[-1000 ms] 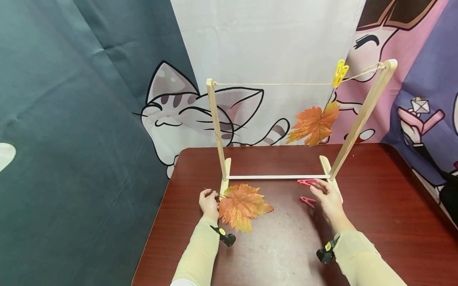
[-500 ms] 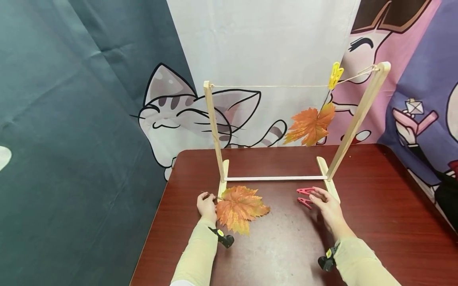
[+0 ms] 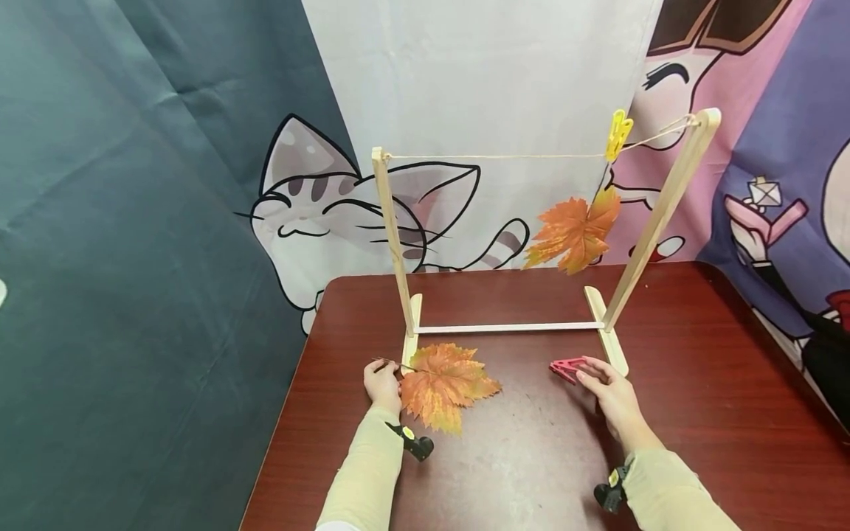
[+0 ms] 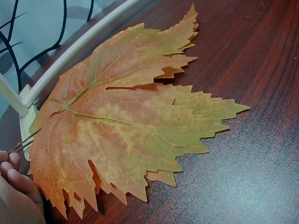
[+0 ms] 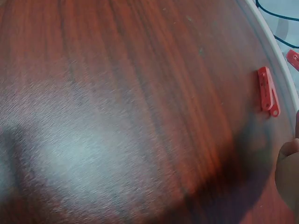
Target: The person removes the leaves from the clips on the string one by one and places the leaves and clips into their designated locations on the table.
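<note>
Between its fingertips my left hand (image 3: 383, 385) pinches the thin stem of an orange-yellow maple leaf (image 3: 446, 385). The leaf's blade spreads over the table, filling much of the left wrist view, where only the curled fingers (image 4: 21, 182) show. My right hand (image 3: 612, 391) pinches a red clothespin (image 3: 576, 361) above the table. A second red clothespin (image 5: 267, 91) lies on the tabletop; in the head view the two overlap. The held clothespin (image 5: 293, 58) shows only partly at the right wrist view's edge. Another maple leaf (image 3: 576, 228) hangs from a yellow clothespin (image 3: 618, 136).
A wooden frame (image 3: 392, 236) stands at the back of the dark red table (image 3: 505, 472). A string (image 3: 491, 156) runs between its uprights, and a white bar (image 3: 508, 327) joins its feet. Behind it hangs a printed cloth (image 3: 511, 81) with a cartoon cat.
My right hand has come slightly nearer with the red clothespin, which now overlaps the one on the table in view. The left hand and its leaf have barely moved.
</note>
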Action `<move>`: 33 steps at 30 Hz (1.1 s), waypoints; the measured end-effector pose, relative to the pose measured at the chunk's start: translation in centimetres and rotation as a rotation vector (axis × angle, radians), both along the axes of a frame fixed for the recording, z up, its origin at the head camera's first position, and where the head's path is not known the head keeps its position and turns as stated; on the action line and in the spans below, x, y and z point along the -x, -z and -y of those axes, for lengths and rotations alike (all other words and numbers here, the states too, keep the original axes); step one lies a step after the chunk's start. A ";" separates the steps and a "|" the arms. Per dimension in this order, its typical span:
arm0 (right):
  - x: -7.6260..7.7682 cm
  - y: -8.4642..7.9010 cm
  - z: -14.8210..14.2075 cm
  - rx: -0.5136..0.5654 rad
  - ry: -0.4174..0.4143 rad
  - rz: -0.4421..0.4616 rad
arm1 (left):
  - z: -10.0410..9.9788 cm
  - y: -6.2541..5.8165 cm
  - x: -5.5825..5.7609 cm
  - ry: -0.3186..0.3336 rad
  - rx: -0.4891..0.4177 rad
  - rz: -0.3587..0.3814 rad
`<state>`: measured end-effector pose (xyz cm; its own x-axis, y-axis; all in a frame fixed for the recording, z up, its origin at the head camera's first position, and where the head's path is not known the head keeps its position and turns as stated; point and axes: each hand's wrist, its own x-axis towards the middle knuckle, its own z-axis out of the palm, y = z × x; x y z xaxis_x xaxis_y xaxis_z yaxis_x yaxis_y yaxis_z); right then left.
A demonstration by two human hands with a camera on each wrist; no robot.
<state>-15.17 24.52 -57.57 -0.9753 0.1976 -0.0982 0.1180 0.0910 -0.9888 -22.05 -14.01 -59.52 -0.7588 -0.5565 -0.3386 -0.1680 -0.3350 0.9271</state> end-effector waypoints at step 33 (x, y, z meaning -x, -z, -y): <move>-2.0 2.5 -1.4 -0.393 -0.100 0.053 | 0.6 1.2 -1.1 0.047 -0.055 -0.051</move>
<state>-13.21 25.89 -60.12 -0.9872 0.1346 -0.0850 0.1395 0.4743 -0.8692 -20.99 -14.56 -60.75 -0.8008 -0.5010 -0.3281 -0.1381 -0.3786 0.9152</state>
